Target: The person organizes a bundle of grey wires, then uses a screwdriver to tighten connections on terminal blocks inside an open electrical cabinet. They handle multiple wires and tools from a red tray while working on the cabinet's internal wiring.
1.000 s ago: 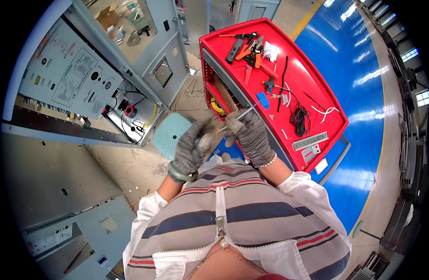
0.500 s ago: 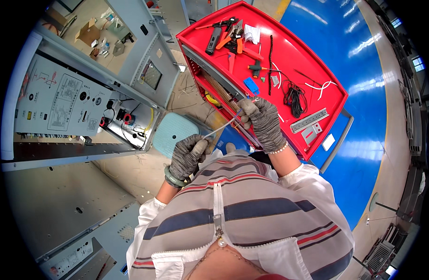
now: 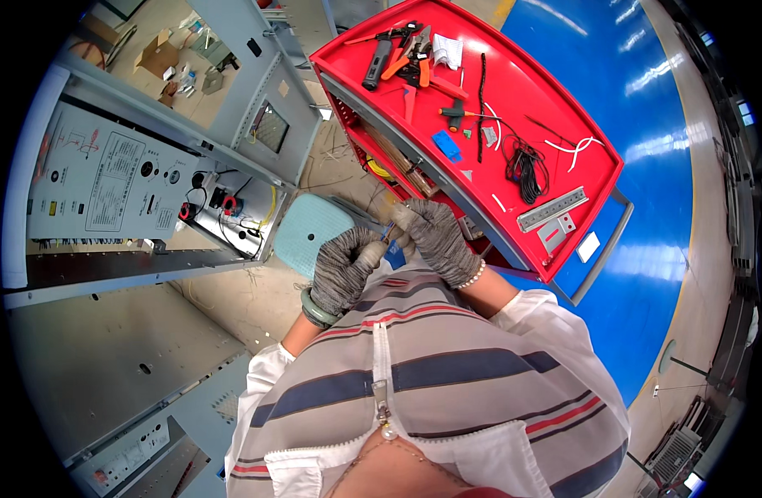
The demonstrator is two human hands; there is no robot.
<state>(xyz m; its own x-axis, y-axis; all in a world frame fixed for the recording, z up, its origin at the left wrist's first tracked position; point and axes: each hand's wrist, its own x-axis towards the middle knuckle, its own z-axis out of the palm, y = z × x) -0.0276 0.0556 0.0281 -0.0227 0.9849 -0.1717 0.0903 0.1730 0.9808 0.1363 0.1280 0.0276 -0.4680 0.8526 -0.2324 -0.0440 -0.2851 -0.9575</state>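
My left hand (image 3: 346,264) and right hand (image 3: 440,239), in grey knitted gloves (image 3: 334,286), were closed at the fingertips; both pinched one thin strand (image 3: 388,231) between them, near the smooth, glossy red cart (image 3: 522,87).

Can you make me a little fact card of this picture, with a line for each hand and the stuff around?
Left hand: grey glove, fingers curled, seems to pinch a thin bluish piece
Right hand: grey glove, fingertips at the same piece
Piece: too small to name
Red cart top: holds a black cable bundle, a screwdriver and more tools
Stool: teal seat, beyond the left hand
Cabinet: grey, at picture's left
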